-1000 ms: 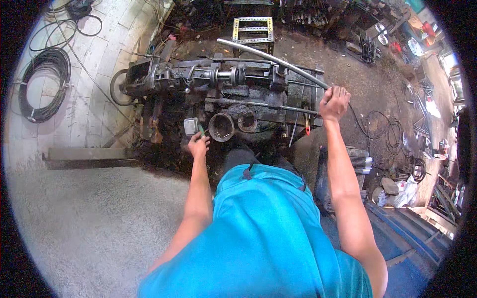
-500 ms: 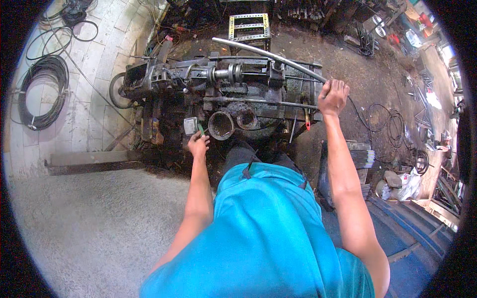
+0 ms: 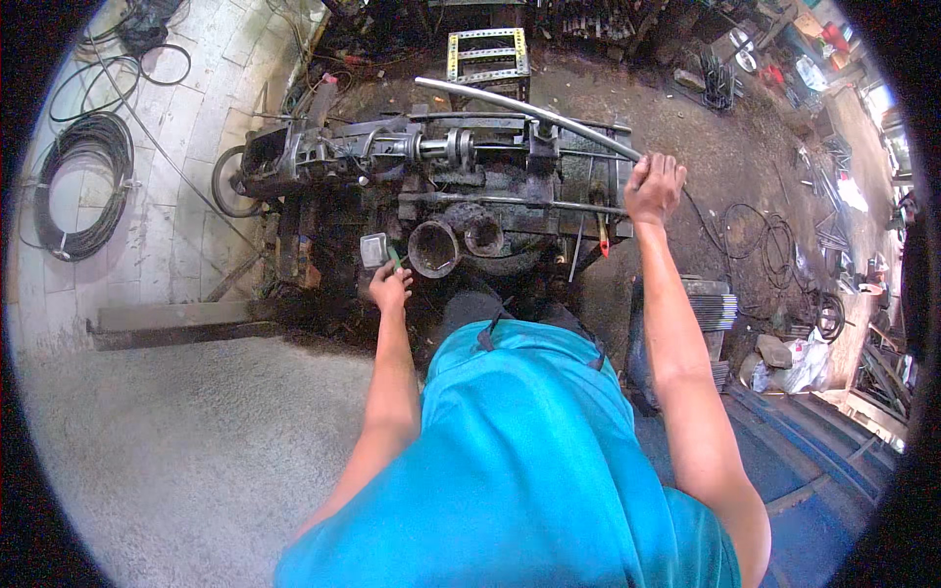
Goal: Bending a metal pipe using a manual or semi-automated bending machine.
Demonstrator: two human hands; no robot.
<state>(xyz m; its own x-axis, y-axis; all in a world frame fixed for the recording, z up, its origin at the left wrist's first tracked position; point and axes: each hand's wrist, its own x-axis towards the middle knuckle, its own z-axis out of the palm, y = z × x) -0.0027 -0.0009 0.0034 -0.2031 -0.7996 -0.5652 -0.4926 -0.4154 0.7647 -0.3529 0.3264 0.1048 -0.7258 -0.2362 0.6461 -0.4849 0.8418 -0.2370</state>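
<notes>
A long metal pipe [image 3: 549,116] slants above the machine, its far end up and to the left. My right hand [image 3: 655,189] is closed round the pipe's near end, to the right of the machine. Lower down on the left, my left hand [image 3: 391,287] has its fingers closed on a slim green handle [image 3: 394,257]; what lies at its far end cannot be made out. Just beyond that hand is a pale square box [image 3: 374,250]. A round, dirty metal pot [image 3: 434,249] stands to its right, and a smaller round container [image 3: 483,236] beside that.
The dark, greasy machine [image 3: 441,147] spans the space before me. A red-tipped tool [image 3: 604,240] hangs at its right end. Behind it stands a perforated metal frame [image 3: 487,57]. Coiled black hose [image 3: 86,186] lies on the left; cable [image 3: 760,240] loops over the right floor.
Both hands keep their grip and hardly move. The whole view has shifted very slightly; the pipe stays at nearly the same slant.
</notes>
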